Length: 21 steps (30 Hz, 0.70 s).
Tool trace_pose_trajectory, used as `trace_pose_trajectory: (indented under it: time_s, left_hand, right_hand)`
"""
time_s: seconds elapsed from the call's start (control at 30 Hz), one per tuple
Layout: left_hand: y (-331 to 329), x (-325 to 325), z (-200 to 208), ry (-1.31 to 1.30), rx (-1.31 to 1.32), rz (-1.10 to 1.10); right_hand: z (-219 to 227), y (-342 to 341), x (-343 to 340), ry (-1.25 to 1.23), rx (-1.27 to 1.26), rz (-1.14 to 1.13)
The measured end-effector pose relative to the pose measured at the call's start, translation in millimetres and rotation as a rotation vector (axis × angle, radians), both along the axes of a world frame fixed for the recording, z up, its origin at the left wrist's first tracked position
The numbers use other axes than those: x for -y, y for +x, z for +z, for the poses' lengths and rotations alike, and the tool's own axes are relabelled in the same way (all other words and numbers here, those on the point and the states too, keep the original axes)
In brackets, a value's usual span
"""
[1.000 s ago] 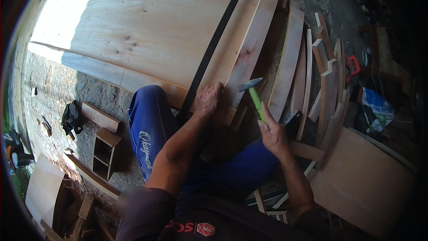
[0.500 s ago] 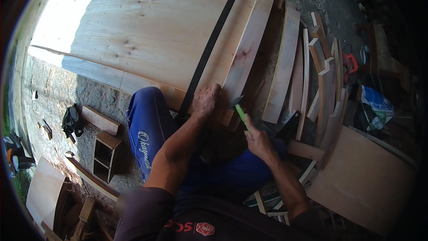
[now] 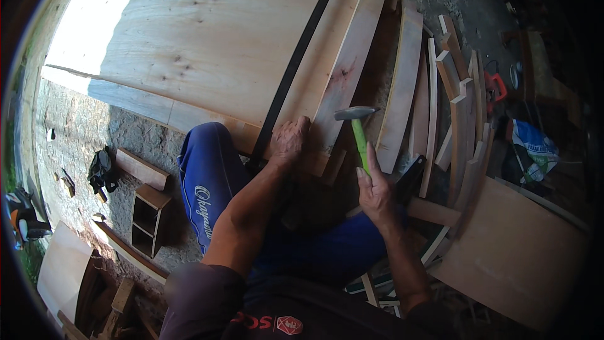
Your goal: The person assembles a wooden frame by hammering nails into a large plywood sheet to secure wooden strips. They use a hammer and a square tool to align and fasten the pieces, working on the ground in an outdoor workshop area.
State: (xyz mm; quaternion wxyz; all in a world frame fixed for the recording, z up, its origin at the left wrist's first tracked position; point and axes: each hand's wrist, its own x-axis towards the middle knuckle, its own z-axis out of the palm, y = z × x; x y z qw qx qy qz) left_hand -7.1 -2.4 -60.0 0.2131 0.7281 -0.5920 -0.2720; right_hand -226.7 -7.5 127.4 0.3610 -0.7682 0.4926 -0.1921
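A large pale plywood panel (image 3: 207, 38) lies in front of me, with a black strip (image 3: 302, 63) across it near its right end. Along that end runs a wooden edge board (image 3: 345, 72) with a reddish-brown stain. At the board's near end rests my left hand (image 3: 290, 140), its fingers bent and pressed against the board's inner edge; their tips are hidden. My right hand (image 3: 377, 192) is wrapped round the green handle of a hammer (image 3: 358, 127). The hammer's metal head is up beside the board, apart from it.
Several loose planks (image 3: 402, 82) and curved wooden pieces (image 3: 462, 113) lie to the right, near a plywood sheet (image 3: 509, 252) and a blue-white bag (image 3: 533, 148). At left are a small two-compartment wooden box (image 3: 150, 220), a short board (image 3: 141, 169) and a black cloth-like item (image 3: 102, 171).
My right hand has moved up and right with the hammer, whose head has come away from the edge board's near end. My left hand has stayed in place.
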Motion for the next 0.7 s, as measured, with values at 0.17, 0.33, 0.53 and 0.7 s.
trace_pose_trajectory:
  time_s: [0.17, 0.33, 0.53, 0.7]
  left_hand:
    - [-12, -7, 12, -0.019, 0.058, -0.025]
    - [-4, 0, 4, -0.02, 0.095, -0.012]
    - [-9, 2, 2, -0.012, 0.078, -0.011]
    - [-4, 1, 12, 0.033, 0.058, -0.013]
  right_hand:
    - [-52, -31, -50, 0.237, -0.291, 0.116]
    - [-3, -7, -25, 0.334, -0.258, -0.066]
    - [-47, -36, -41, -0.065, -0.186, 0.089]
    - [-59, -24, -75, 0.112, -0.31, 0.051]
